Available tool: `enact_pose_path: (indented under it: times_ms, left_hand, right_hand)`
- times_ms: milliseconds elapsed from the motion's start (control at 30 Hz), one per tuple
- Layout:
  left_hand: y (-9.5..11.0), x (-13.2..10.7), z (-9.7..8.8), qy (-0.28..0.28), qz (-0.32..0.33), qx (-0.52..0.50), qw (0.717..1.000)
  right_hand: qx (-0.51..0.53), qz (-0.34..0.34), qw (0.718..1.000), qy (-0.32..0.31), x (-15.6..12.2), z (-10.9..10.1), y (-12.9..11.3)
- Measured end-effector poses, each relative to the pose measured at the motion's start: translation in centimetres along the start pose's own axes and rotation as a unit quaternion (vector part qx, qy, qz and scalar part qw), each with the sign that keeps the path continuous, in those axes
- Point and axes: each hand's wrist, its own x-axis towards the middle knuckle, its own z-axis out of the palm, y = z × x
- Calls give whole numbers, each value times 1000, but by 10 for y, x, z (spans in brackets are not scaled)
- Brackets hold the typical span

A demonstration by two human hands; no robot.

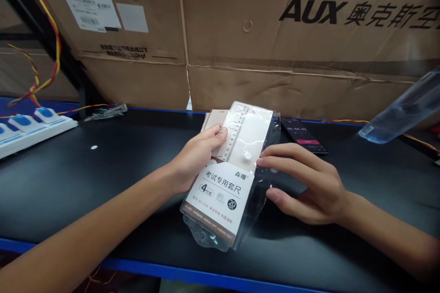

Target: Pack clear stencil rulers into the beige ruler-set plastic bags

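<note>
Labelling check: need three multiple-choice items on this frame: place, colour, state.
1. Where is the phone relative to the ruler package? A: left of it; B: behind it, to the right; C: in front of it.
2. What colour are the switches on the power strip? A: red; B: blue; C: green.
3. The package's state? A: lying untouched; B: held in both hands; C: sealed in a carton.

1 B: it lies past the package's far right corner.
2 B: the rockers show blue.
3 B: the left hand grips its edge, the right hand its clear sleeve.
</note>
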Motion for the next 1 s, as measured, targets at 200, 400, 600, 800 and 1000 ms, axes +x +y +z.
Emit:
enact_pose_path:
  times_ms: [200, 400, 600, 800, 1000]
  left_hand:
    - [-3, 4, -2, 7, -31, -41, 999]
    - [0, 4, -5, -5, -45, -54, 998]
    - [3, 1, -1, -24, -95, -102, 990]
    - [3, 4, -1, -39, -120, -118, 985]
    - [1, 5, -3, -56, -120, -130, 983]
  right_hand:
    - [-5, 15, 1000, 7, -1, 3, -2]
    - [-14, 21, 999, 21, -1, 6, -4]
    - [-22, 8, 999, 30, -2, 5, -6]
    - [-10, 5, 1000, 10, -4, 7, -5]
    - [-11, -3, 1000, 12, -4, 9, -4]
